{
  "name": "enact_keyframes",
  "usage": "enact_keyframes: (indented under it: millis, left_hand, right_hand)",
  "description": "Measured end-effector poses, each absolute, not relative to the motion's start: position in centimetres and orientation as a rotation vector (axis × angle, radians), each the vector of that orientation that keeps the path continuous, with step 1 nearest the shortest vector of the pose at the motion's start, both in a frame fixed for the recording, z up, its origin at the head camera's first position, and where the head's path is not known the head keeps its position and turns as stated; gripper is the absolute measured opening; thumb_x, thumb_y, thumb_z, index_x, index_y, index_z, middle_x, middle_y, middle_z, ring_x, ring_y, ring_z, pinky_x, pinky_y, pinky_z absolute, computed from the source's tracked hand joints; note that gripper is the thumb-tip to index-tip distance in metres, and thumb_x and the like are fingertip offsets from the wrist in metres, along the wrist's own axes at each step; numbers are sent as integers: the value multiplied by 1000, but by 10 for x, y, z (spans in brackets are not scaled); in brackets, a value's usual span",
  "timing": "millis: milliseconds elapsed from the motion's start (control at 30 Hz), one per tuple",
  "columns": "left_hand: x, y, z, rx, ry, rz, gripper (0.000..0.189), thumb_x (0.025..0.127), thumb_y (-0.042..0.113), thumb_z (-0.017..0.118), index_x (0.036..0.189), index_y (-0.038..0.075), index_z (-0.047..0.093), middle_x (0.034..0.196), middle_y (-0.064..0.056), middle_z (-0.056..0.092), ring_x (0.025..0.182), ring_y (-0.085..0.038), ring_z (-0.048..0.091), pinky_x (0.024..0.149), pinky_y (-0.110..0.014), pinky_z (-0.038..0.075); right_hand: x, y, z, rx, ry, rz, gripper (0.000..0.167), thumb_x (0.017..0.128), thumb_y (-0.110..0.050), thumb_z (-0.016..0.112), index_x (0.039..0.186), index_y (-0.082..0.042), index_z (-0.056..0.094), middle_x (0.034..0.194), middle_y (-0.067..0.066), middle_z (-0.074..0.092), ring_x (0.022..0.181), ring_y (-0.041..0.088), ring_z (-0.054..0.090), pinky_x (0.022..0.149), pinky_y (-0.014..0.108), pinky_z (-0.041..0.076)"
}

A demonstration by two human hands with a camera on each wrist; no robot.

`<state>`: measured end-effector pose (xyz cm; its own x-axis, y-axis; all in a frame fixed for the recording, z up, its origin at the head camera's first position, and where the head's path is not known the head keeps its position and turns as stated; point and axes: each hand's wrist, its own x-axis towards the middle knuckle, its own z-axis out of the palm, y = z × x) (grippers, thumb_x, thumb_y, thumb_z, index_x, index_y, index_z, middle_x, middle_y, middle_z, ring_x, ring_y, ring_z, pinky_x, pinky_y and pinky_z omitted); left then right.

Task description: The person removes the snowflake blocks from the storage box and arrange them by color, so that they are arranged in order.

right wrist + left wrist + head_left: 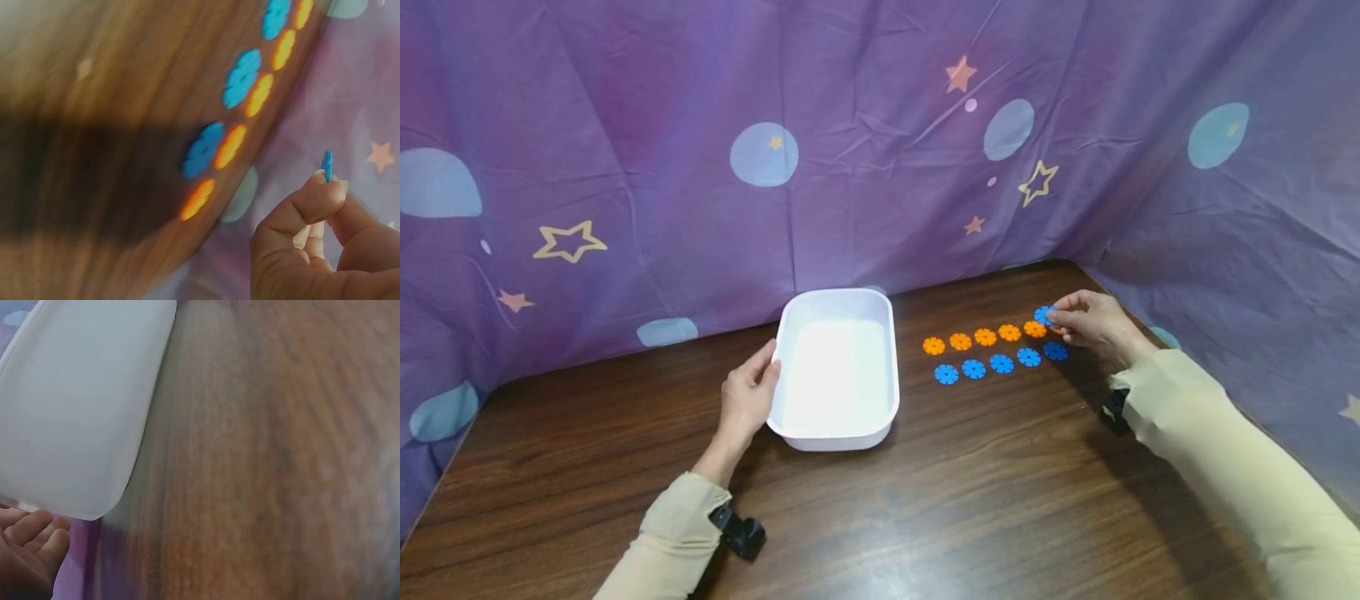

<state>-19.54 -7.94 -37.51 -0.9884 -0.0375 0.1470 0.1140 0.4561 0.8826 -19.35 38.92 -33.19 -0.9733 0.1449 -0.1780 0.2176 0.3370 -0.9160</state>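
Observation:
My left hand holds the left rim of a white plastic tray, thumb at the edge and fingers along the outer wall. In the left wrist view, the fingertips meet the tray's side. Between thumb and fingertips, my right hand pinches a blue notched disc, raised over the right end of two disc rows. The right wrist view shows this held disc edge-on. Several orange notched discs form the back row, the rightmost partly hidden by the hand. Several blue notched discs lie in front.
Everything stands on a brown wood-grain table. A purple curtain with stars and planets hangs behind the table and along its right side. The tray stands left of the disc rows, near the table's back edge.

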Motion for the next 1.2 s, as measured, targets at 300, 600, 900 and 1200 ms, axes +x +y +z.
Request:
enact_keyframes:
  millis: [300,600,900,1200]
  left_hand:
    - [-195,-79,-376,-73,-2538,-1561,39,96,13,51,134,7,53,134,-10,52,123,-27,51,100,-41,45]
    - [-194,-80,-375,-70,-2557,-1576,39,96,15,50,135,9,51,135,-8,52,122,-26,52,98,-39,46]
    - [-195,-79,-374,-78,-2562,-1582,39,97,14,49,135,8,51,136,-9,51,122,-26,52,98,-40,46]
    - [-195,-80,-375,-80,-2563,-1561,39,97,15,50,135,8,51,135,-9,51,122,-26,51,99,-39,46]
  right_hand:
    - [-186,408,-342,397,2544,-1689,20,93,-10,56,104,1,44,69,-12,59,57,-2,53,55,13,51]
    - [-179,418,-350,435,2546,-1697,17,92,-7,56,101,1,44,66,-11,58,57,-2,53,55,14,51]
    - [-174,427,-355,429,2571,-1639,17,92,-6,56,102,3,46,70,-12,56,60,0,53,59,16,53]
    - [-171,433,-360,418,2564,-1642,13,91,-4,56,97,2,47,69,-12,55,61,0,54,60,17,53]
